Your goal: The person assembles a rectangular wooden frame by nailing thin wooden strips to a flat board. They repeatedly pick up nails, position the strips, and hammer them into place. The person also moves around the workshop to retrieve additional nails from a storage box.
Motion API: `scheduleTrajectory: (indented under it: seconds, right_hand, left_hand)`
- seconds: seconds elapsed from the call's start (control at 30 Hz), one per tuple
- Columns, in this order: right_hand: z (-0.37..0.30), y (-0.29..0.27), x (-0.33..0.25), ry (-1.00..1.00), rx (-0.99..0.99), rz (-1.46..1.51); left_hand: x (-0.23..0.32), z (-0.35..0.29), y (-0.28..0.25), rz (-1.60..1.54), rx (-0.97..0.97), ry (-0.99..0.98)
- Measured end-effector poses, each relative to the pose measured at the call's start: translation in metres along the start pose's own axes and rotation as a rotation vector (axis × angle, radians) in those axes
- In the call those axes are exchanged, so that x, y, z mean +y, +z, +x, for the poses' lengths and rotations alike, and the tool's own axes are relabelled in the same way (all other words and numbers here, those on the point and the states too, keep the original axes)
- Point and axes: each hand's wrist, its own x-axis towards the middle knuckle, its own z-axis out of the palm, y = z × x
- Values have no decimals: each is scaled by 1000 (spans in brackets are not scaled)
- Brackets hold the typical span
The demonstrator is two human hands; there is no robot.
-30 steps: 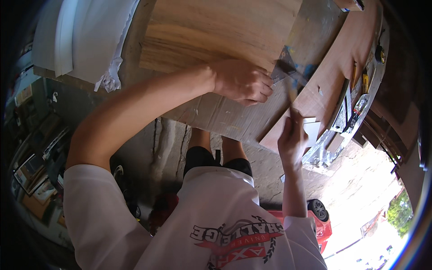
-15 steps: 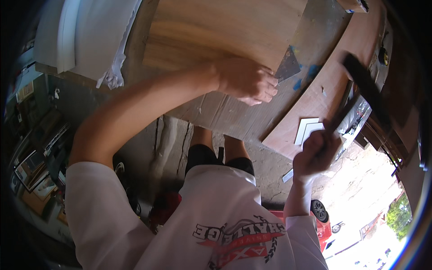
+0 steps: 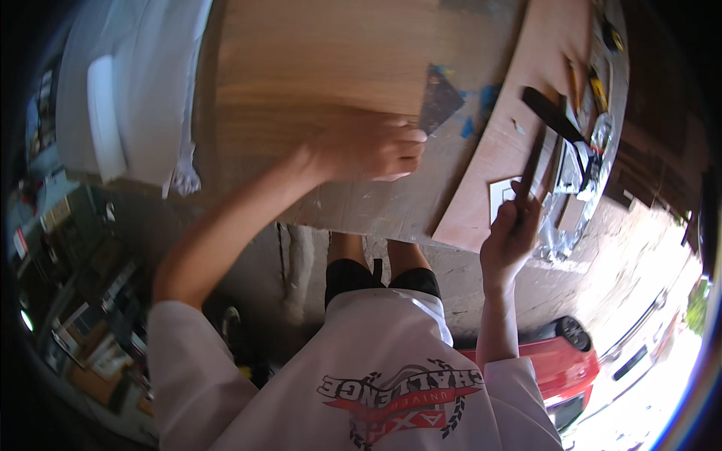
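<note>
My left hand [image 3: 368,150] lies over the near edge of a broad brown wooden board [image 3: 323,60], beside its right corner. Its fingers are curled together, and whatever they pinch is hidden. A dark, flat square plate [image 3: 442,101] touches the board's right side, close to my fingertips. To the right, my right hand [image 3: 513,234] is closed round the wooden handle of a hammer [image 3: 537,165]. The hammer is held up with its long dark head [image 3: 553,114] pointing away from me, above the right part of the table.
The worktable [image 3: 361,207] has blue paint marks. A long reddish wood strip [image 3: 492,158] runs along its right side, bearing a white angled piece [image 3: 500,197]. Beyond lie a yellow-and-black tool [image 3: 599,90] and clear plastic [image 3: 556,233]. White sheeting [image 3: 154,83] covers the left.
My right hand has brought the hammer leftward, and its head now tilts the other way in view. My left hand stays by the board's corner while the whole view has shifted.
</note>
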Motion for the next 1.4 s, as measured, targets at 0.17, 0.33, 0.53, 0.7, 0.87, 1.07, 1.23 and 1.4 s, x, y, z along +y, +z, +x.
scheduleTrajectory:
  seconds: [0.17, 0.33, 0.53, 0.7, 0.87, 1.07, 1.23, 1.4]
  right_hand:
    - [1, 1, 30, 7, -11, -260]
    - [-17, 13, 34, -60, -7, -252]
    - [-47, 16, 32, -89, -82, -344]
    - [-56, 13, 31, -42, -130, -388]
    - [-51, 11, 26, -93, -113, -417]
    - [-48, 16, 15, -199, -212, -345]
    - [-46, 32, -2, -290, -337, -260]
    - [-39, 64, -29, -398, -423, -221]
  left_hand:
    - [81, -32, -14, -181, 355, -582]
    - [156, -28, -4, -862, 1125, -1686]
    - [131, -12, 4, -1241, 1440, -1679]
    - [119, -8, 4, -1213, 1385, -1801]
    - [114, 0, 10, -1160, 1397, -1726]
    - [103, 8, 21, -1185, 1427, -1513]
    - [130, 3, 22, -1204, 1437, -1372]
    - [155, -42, 3, -978, 1302, -1555]
